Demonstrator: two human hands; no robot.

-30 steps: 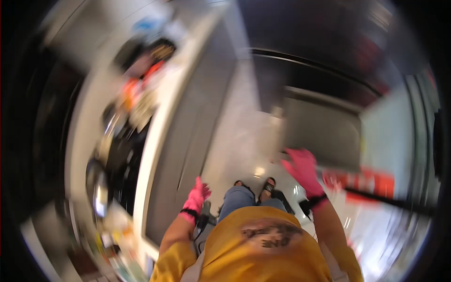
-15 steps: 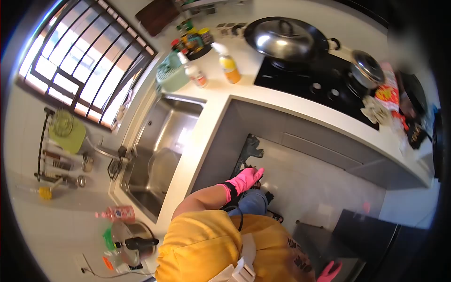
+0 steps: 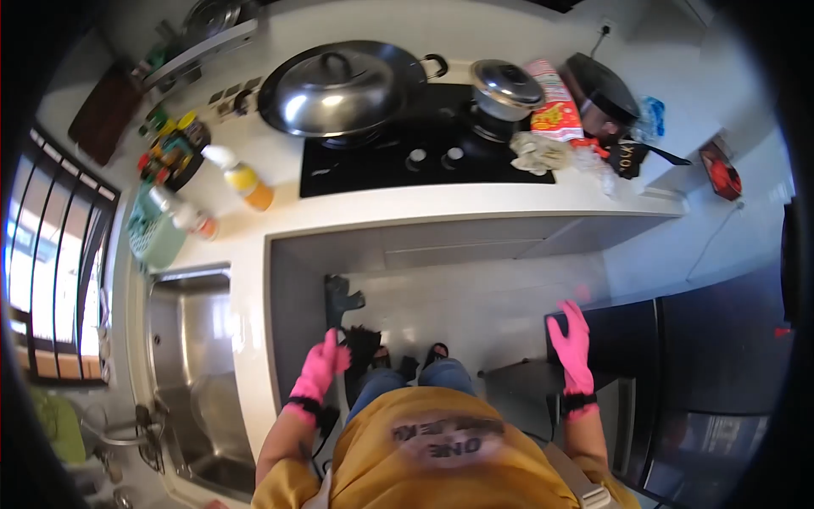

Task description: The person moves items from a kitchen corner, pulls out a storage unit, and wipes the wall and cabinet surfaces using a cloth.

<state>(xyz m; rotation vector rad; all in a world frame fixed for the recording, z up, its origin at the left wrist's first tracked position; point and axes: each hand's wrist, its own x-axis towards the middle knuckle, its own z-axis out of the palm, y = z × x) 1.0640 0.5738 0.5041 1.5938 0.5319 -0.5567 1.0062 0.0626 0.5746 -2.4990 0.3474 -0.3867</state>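
My left hand (image 3: 322, 366), in a pink rubber glove, hangs in the air beside the grey cabinet side, over the floor. Its fingers are loosely bent and partly apart, and I see nothing in them. To the right, my right hand (image 3: 574, 346) wears a matching pink glove. Its fingers are spread and it holds nothing, hovering near the black appliance (image 3: 607, 341). Below the left hand's level on the floor lies a dark, shaggy item (image 3: 361, 346), whose kind I cannot make out.
A lidded wok (image 3: 335, 93) and a small lidded pot (image 3: 507, 89) stand on the black hob (image 3: 373, 170). Left of it are two pump bottles, one a yellow-orange bottle (image 3: 251, 185), and a green basket (image 3: 157, 237). The steel sink (image 3: 195, 339) lies at left; a crumpled cloth (image 3: 539, 154) sits right.
My view has swung right, toward the hob. The left hand now shows raised at left, and the right hand has come from the bottom edge fully into view.
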